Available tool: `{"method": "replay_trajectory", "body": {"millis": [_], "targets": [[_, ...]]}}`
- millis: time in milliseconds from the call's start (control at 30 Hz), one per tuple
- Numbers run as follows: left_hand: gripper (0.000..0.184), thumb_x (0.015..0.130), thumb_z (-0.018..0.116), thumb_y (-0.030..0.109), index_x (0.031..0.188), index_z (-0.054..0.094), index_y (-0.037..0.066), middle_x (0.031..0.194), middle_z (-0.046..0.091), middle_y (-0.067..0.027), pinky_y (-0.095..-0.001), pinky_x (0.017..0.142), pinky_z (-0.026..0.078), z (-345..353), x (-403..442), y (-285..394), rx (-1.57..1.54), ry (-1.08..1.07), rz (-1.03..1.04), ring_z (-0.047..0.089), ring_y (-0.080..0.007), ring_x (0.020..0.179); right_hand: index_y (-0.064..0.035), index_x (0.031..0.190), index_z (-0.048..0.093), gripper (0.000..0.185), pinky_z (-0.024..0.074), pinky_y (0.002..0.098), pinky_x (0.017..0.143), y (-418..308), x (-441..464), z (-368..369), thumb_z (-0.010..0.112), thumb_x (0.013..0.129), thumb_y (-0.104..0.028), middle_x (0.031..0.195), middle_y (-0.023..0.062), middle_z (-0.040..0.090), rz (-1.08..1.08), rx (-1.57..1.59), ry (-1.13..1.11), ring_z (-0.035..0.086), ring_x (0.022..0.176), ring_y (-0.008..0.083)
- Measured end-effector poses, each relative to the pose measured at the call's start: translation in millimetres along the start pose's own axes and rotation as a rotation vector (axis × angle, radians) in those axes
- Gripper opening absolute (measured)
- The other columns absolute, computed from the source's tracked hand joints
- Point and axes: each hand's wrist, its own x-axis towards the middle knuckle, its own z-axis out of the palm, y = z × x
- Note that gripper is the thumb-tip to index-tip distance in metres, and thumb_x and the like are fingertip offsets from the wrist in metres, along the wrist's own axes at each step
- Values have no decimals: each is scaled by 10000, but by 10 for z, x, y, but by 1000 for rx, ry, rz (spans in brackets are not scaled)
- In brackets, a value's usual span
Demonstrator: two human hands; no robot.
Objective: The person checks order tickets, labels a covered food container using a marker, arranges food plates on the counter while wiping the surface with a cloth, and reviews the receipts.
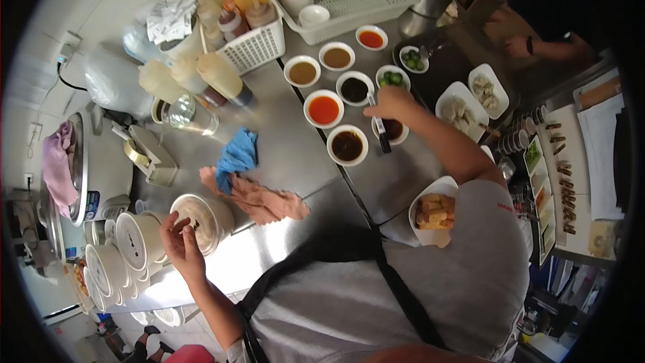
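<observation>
My right hand (392, 103) is closed round a dark-handled utensil (381, 128), over the group of small white sauce bowls. Just above it lies a bowl of green pieces (392, 78). Left of it stand a bowl of black sauce (354, 89) and a bowl of red sauce (324, 111). Partly under the utensil is another dark sauce bowl (396, 132), and lower left sits a bowl of brown sauce (348, 146). My left hand (181, 245) is raised beside an open tub of pale contents (201, 223), fingers apart and curled a little, holding nothing.
Blue (237, 159) and pink cloths (262, 199) lie mid-counter. Squeeze bottles (222, 79) and a white basket (259, 47) stand behind. Stacked lidded tubs (134, 238) are left. Dumpling dishes (459, 113) and fried pieces (435, 212) sit right; a co-worker's arm (544, 47) is upper right.
</observation>
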Motion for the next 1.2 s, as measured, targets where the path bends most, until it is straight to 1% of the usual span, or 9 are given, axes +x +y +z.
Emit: {"method": "replay_trajectory", "body": {"millis": [167, 367, 533, 700, 767, 967, 1067, 1100, 1200], "targets": [[320, 778, 516, 141, 1056, 419, 15, 1039, 438, -96, -266, 659, 434, -122, 3, -109, 49, 40, 27, 501, -178, 819, -25, 758, 605, 319, 444, 371, 671, -83, -185, -687, 578, 622, -312, 752, 174, 584, -78, 100, 139, 575, 742, 294], [294, 764, 483, 74, 1042, 412, 10, 1029, 439, -93, -253, 684, 403, -149, 21, -28, 36, 95, 54, 488, -162, 798, -47, 1020, 431, 331, 439, 256, 558, -91, -752, -2700, 546, 716, -114, 695, 64, 560, -430, 625, 1582, 547, 620, 124], [302, 761, 490, 78, 1044, 408, 9, 1007, 446, -86, -251, 648, 414, -121, -48, 32, 59, 108, 21, 496, -157, 777, -33, 1085, 385, 387, 434, 354, 628, -333, -591, -3314, 494, 713, -31, 818, 206, 551, -487, 813, 1967, 554, 728, 319], [274, 779, 480, 65, 1039, 421, 2, 794, 515, -80, -208, 594, 384, -229, -124, 16, 140, 201, 116, 479, -100, 673, -95, 1014, 480, 277, 426, 374, 707, -426, 490, -3355, 519, 760, -198, 851, 144, 565, -378, 798, 1829, 544, 795, 292], [289, 767, 487, 80, 1039, 420, 10, 995, 449, -80, -245, 626, 412, -342, -138, -28, 190, 188, 24, 495, -147, 759, -164, 916, 590, 184, 352, 410, 820, -517, 688, -3195, 502, 761, -212, 1077, 75, 474, -236, 386, 1839, 427, 991, 293], [299, 757, 477, 35, 1046, 408, 11, 1020, 444, -74, -215, 591, 393, -644, -123, 56, 311, 301, -7, 476, -116, 733, -178, 877, 602, 222, 381, 418, 703, -374, 402, -3799, 536, 670, -137, 889, 62, 513, -215, 230, 2205, 473, 835, 283], [289, 758, 487, 47, 1038, 426, 20, 1014, 451, -75, -220, 590, 391, -790, -32, 79, 331, 348, 48, 476, -116, 736, -133, 943, 562, 212, 332, 433, 819, -564, 21, -4275, 473, 758, -187, 1024, 133, 472, -132, 269, 1879, 414, 987, 313], [285, 758, 493, 54, 1035, 433, 25, 1015, 453, -77, -224, 594, 392, -792, -3, 159, 373, 371, 64, 478, -120, 740, -74, 912, 547, 183, 427, 388, 639, -577, 94, -4397, 481, 750, -128, 902, 143, 520, -95, -25, 2021, 515, 801, 271], [269, 758, 518, 82, 1012, 450, 24, 964, 479, -76, -230, 610, 400, -774, 149, 429, 316, 323, 82, 484, -126, 722, -172, 1089, 512, 506, 345, 435, 836, -526, 409, -4930, 450, 719, -512, 1119, 111, 481, 109, 13, 1350, 432, 1048, 317]]}}
